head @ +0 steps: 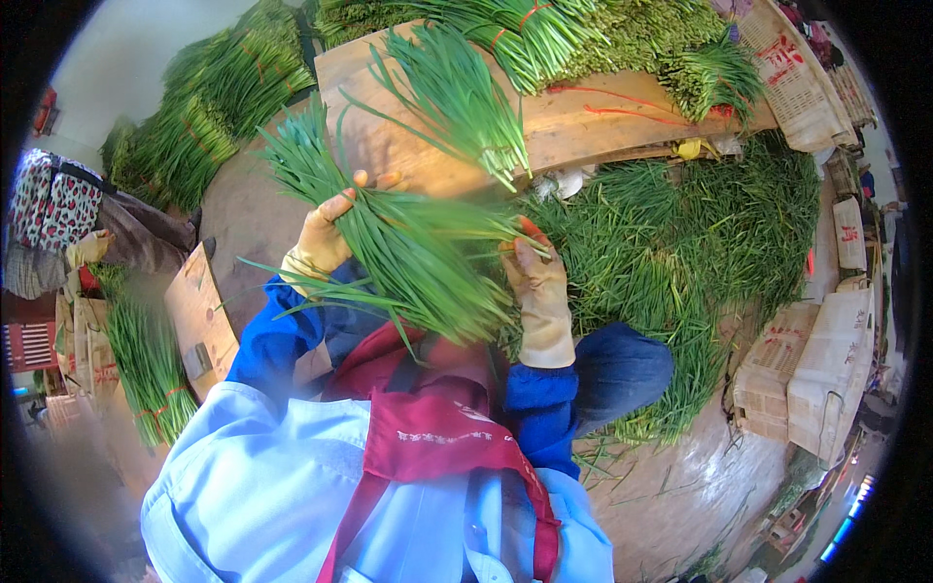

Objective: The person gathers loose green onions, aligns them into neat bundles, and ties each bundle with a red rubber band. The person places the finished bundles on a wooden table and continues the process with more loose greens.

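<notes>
My left hand, in a pale rubber glove, grips a bunch of garlic chives around its leafy part. The leaves fan out to the upper left, and others hang across my lap. My right hand, gloved too and stained at the fingertips, closes on the pale stalk ends of several chives drawn out to the right. Part of the bunch is blurred. Just beyond, an untied bunch of chives lies on a wooden board. Red ties rest farther right on that board.
Tied chive bundles are stacked at the board's far side; more bundles stand far left. Loose chives heap on the floor at right, beside plastic crates. At left are a co-worker's gloved hand and upright bundles.
</notes>
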Motion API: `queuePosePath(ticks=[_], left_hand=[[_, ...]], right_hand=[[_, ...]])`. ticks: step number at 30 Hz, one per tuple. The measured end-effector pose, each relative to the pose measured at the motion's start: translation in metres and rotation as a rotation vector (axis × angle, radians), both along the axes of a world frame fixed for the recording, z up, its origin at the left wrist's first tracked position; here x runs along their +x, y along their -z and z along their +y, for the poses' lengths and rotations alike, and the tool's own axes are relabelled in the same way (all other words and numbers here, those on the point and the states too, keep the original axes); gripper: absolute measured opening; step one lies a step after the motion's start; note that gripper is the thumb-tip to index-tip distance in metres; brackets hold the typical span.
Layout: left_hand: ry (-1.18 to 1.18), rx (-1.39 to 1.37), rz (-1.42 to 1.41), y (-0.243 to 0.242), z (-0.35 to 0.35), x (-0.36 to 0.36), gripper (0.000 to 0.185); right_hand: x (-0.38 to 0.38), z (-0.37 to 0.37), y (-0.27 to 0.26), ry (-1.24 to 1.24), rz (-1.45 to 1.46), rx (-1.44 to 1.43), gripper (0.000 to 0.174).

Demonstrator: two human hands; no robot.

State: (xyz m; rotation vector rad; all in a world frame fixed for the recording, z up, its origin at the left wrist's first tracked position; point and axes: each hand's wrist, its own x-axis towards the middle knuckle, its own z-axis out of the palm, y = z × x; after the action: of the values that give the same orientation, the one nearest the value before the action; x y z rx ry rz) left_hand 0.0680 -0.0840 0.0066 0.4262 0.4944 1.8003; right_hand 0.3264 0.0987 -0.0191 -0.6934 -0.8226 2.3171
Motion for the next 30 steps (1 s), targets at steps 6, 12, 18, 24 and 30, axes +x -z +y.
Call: queuePosePath(ticks=[6,12,18,24,30], left_hand=[[-0.054,-0.029,-0.028,0.004,-0.004,-0.004,0.029],[-0.172,-0.068,-0.060,0.004,-0.008,-0.003,0.031],[-0.189,-0.040,-0.107,-0.002,-0.017,-0.013,0.032],[-0.125,-0.037,-0.085,-0.004,-0.009,-0.010,0.034],[-0.086,-0.063,-0.115,-0.013,-0.003,0.001,0.034]], right_hand=[[0.005,-0.015,-0.015,0.055,0.026,-0.033,0.046],[0.055,0.028,0.017,-0.227,-0.221,0.411,0.048],[0.104,0.071,0.022,0.286,-0.839,0.385,0.036],[0.033,0.006,-0.037,0.014,-0.497,1.143,0.035],[-0.031,-0.006,-0.042,-0.146,-0.519,1.297,0.027]])
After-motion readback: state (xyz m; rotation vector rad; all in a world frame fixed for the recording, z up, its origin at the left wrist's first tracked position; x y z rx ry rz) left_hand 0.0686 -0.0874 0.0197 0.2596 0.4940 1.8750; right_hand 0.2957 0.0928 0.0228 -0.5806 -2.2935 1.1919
